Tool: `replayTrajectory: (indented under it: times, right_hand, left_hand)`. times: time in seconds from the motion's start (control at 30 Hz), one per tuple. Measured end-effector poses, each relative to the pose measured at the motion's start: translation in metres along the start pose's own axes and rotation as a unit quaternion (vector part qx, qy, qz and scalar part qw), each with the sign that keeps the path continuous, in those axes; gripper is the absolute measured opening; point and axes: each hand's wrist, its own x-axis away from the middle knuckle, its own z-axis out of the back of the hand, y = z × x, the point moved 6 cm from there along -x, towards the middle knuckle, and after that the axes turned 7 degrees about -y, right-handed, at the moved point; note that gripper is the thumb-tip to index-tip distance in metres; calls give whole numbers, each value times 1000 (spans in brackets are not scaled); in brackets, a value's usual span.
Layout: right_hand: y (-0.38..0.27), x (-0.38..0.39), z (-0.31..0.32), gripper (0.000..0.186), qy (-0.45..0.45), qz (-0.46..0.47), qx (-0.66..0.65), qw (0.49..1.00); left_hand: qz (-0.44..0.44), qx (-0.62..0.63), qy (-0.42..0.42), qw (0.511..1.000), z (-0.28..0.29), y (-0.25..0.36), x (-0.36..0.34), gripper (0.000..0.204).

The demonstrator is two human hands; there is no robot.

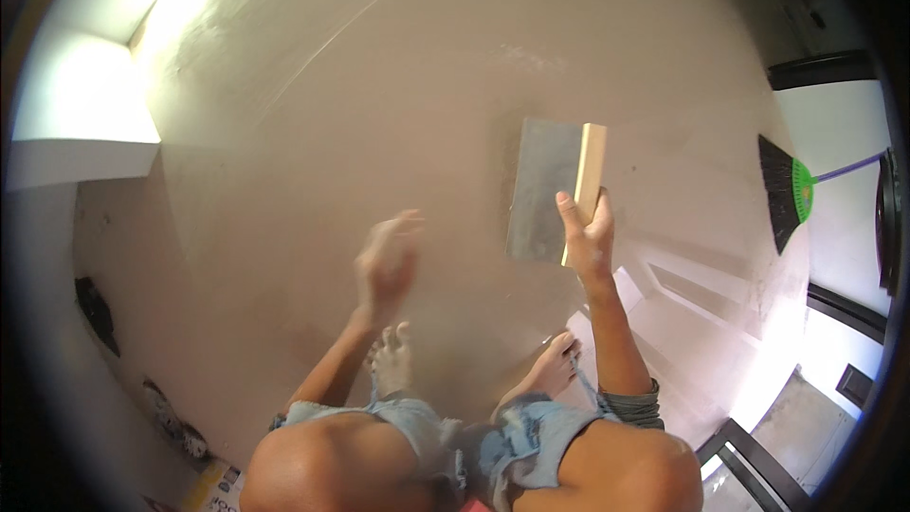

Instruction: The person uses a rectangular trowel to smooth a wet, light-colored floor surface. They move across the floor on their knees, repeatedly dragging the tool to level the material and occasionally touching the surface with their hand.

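Grey wood-handled blade [547,190], one, clasped in right grip [591,232], left grip [389,261] half-uncurled and empty, two feet [396,368], one broom [781,192].

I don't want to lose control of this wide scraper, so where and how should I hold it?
Probably by the pale wooden strip along its right edge, coming from the right. That strip is a long, narrow bar that fingers can wrap, while the broad, flat grey blade spreads left. Your right hand holds the strip's lower part from that side.
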Motion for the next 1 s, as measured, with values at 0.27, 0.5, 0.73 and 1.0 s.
replayTrajectory:
  times: [0.27, 0.5, 0.73, 1.0]
  right_hand:
    - [-32, 64, -19, 45, -56, -1, -140, 989]
    - [2, 113, -10, 41, -60, 15, -91, 994]
    - [-17, 72, 72, 43, 104, 180, 271, 940]
    - [11, -9, 23, 40, 120, 271, 414, 861]
  left_hand:
    - [265, 309, -173, 897, -63, 41, 7, 40]
    - [219, 368, -66, 901, -51, 16, -50, 43]
    - [64, -127, -98, 985, -5, -8, -81, 43]
    - [-154, -288, -68, 943, -31, -40, -29, 41]
